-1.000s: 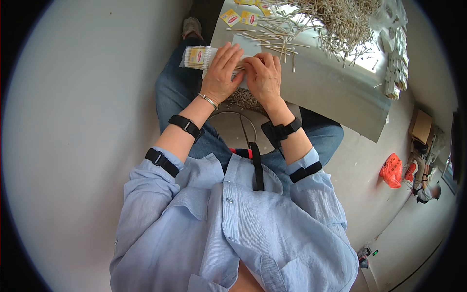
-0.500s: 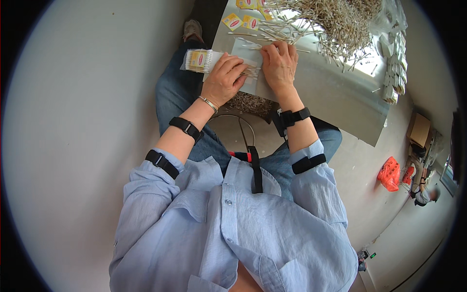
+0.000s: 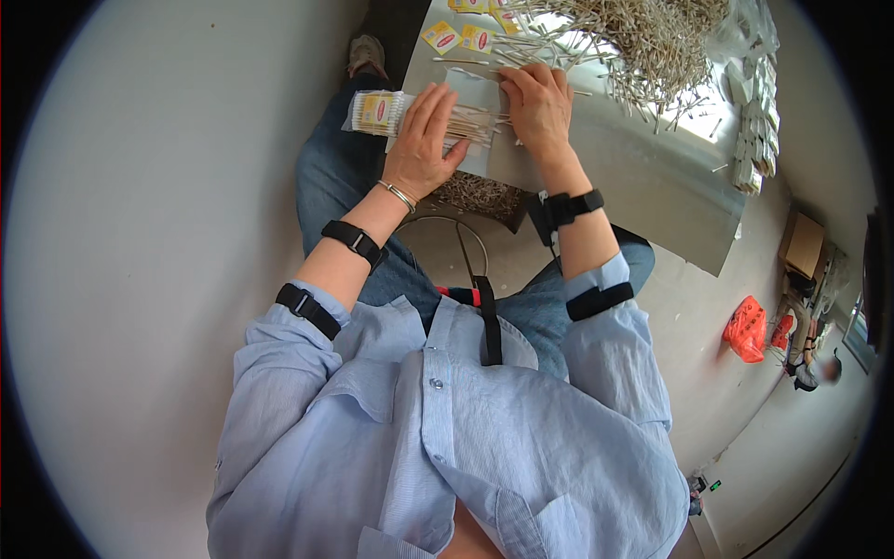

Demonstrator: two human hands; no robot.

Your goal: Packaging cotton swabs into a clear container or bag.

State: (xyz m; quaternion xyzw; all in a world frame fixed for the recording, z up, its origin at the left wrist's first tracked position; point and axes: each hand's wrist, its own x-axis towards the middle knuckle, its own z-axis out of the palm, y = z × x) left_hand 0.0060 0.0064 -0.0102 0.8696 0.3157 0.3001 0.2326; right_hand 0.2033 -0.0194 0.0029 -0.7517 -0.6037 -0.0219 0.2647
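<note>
My left hand (image 3: 424, 144) lies with fingers stretched out and thumb apart over a clear plastic sleeve at the table's near left corner. Inside that sleeve, a row of cotton swabs (image 3: 470, 126) shows to the right of the fingers. Left of the hand, a packed bundle of swabs (image 3: 377, 113) with a yellow label juts past the table edge. My right hand (image 3: 540, 110) rests just beyond the sleeve's right end, its fingers curled down and closed. Whatever they grip is hidden beneath them. A few swab tips stick out between the two hands.
A large heap of loose swabs (image 3: 661, 42) covers the far part of the metal table (image 3: 652, 196). Yellow cards (image 3: 441, 37) lie far left. Packed white bundles (image 3: 756, 140) line the right edge, beside a crumpled clear bag (image 3: 745, 33). Under the table sits a container of swabs (image 3: 480, 197).
My left fingers have straightened and flattened over the sleeve, uncovering more swabs. My right hand has shifted slightly away from me, its forearm swinging a little to the right.
</note>
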